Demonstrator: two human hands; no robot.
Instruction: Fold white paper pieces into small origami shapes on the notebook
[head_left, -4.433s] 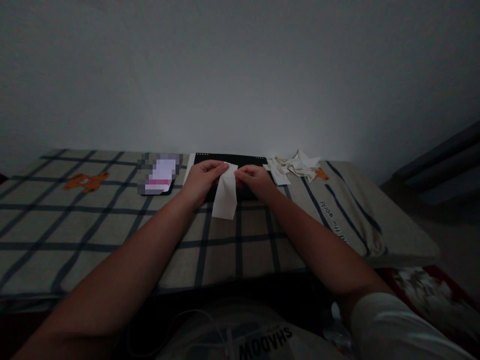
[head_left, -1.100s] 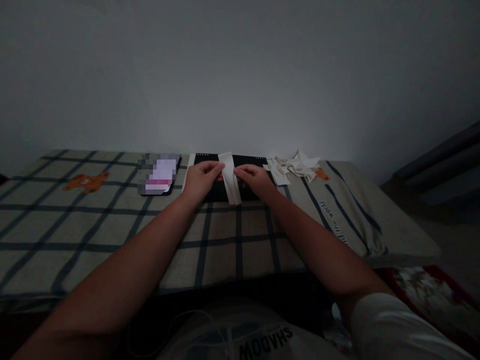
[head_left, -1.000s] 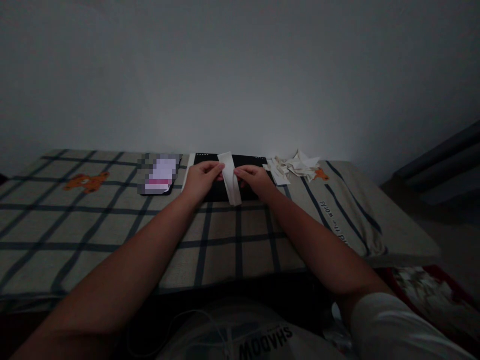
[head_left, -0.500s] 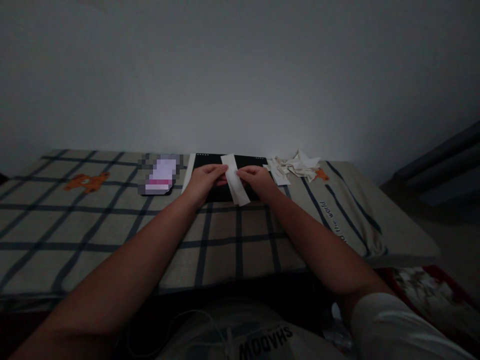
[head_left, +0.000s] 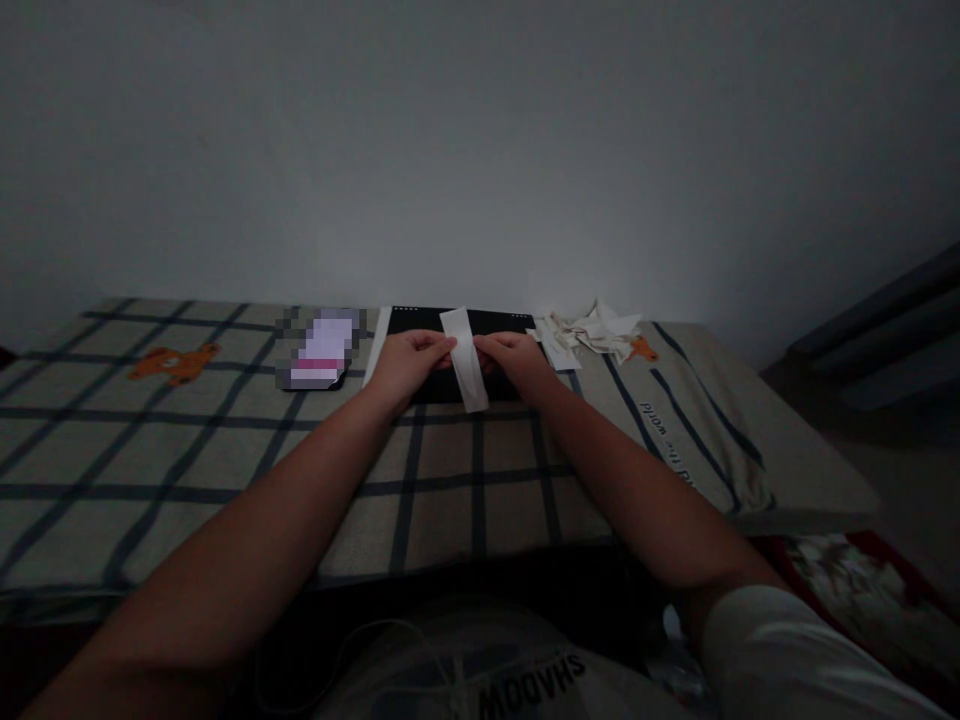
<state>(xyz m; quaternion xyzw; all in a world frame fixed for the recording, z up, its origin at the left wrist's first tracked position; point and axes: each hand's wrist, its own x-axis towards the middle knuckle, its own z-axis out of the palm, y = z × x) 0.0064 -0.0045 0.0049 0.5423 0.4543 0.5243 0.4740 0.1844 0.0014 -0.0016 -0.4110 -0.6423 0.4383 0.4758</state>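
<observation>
A narrow white paper strip stands out against a black flat sheet or board on the cloth. Its left edge is pinched between thumb and fingers of my left hand. At the opposite edge, my right hand pinches the same strip. The fingertips behind the paper are partly hidden. Just right of my right hand lies a loose heap of cut and crumpled white paper pieces.
A phone with a lit, blurred screen lies to the left. The checked cloth covers the table up to the wall. At lower right, a red container holds paper scraps.
The paper strip's lower end has swung slightly left, and its two layers now line up into one narrower band. Both hands keep their pinch almost in place.
</observation>
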